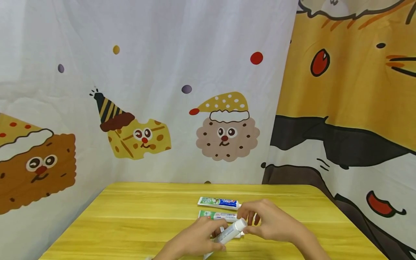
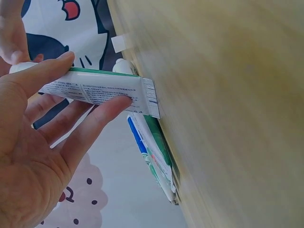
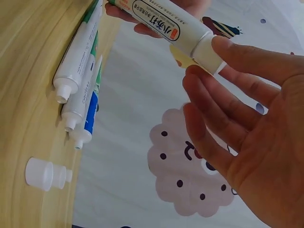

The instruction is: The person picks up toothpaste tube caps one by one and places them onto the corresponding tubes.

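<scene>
My left hand [image 1: 198, 236] grips a white toothpaste tube [image 1: 224, 236], holding it tilted above the table with its capped end up and toward the right. In the left wrist view, the thumb and fingers lie along both sides of the tube [image 2: 102, 88], near its flat crimped end. The thumb and index finger of my right hand [image 3: 256, 104] pinch the white cap [image 3: 209, 56] at the other end. Beneath and behind the hands lie a blue-and-green toothpaste tube [image 1: 219, 203], a green-and-white one [image 1: 217, 215] and a third tube [image 3: 76, 61], mostly hidden in the head view. These three show bare nozzles.
Loose white caps [image 3: 39, 174] stand in a row on the table beyond the nozzle ends. The yellow wood-grain table [image 1: 130, 216] reaches back to a white curtain [image 1: 156, 72] printed with cartoon figures. Another curtain, orange and dark [image 1: 351, 90], hangs along the right side.
</scene>
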The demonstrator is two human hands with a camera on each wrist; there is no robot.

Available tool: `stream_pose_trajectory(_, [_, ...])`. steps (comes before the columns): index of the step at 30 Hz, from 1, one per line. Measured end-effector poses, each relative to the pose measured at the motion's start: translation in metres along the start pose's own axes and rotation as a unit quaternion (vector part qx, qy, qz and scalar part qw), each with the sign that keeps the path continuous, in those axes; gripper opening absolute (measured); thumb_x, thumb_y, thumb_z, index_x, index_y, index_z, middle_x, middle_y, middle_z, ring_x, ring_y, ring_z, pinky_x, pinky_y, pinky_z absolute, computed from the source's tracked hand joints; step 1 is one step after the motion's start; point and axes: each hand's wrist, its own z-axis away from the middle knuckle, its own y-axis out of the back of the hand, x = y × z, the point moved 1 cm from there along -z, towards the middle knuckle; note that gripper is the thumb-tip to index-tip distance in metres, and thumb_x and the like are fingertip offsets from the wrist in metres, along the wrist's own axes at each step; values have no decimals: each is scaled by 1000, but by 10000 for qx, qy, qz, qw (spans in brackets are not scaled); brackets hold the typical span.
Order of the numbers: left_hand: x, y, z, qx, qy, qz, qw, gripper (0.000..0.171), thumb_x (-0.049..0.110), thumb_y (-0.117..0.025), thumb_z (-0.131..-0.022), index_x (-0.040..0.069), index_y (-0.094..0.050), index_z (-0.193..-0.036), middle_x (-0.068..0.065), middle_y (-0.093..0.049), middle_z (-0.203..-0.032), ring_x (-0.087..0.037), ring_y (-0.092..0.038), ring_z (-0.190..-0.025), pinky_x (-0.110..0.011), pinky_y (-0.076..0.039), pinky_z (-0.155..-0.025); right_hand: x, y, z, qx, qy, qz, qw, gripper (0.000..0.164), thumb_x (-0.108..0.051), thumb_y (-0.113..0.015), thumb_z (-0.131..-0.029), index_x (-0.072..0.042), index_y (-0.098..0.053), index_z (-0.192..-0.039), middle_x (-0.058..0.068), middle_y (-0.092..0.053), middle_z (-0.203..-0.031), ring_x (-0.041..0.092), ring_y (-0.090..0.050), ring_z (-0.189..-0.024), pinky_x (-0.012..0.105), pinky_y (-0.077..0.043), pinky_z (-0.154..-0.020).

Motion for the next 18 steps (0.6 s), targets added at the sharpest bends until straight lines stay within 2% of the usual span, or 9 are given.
stream_pose_trajectory(4, [1, 0, 0, -26, 39, 7, 10000, 32, 29, -84, -87, 25, -66, -113, 19, -70, -84, 7, -60, -76, -15, -48, -68, 2, -1, -1, -36, -50, 17, 10000, 12, -32, -78, -93, -24, -69, -98, -18, -68, -81, -5, -61, -71, 20, -55, -63])
stream_pose_trajectory(8, [1, 1, 1, -72, 86, 44, 9999, 32, 29, -83, -87, 25, -66, -114, 18, -71, -86, 7, -60, -77, -16, -48, -69, 3, -1, -1, 4, -47, 102, 9999, 16, -39, -73, -96, -24, -69, -91, -18, -67, -77, -5, -59, -68, 20, -54, -60])
stream_pose_trajectory(13, [1, 1, 1, -56, 53, 48, 10000, 32, 29, -83, -87, 25, -66, -114, 17, -72, -87, 7, -60, -77, -16, -48, -69, 3, 0, 0, 5, -261, 13, 9997, 25, -44, -77, -91, -24, -70, -104, -16, -70, -87, -4, -61, -72, 21, -55, -63])
stream_pose_trajectory(18, [0, 1, 0, -8, 0, 37, 10000, 33, 28, -84, -87, 24, -66, -114, 17, -73, -86, 8, -61, -76, -15, -48, -68, 1, 0, 1, -38, -171, -130, 9998, 29, -28, -83, -88, -24, -69, -112, -12, -72, -104, -3, -64, -78, 23, -58, -67])
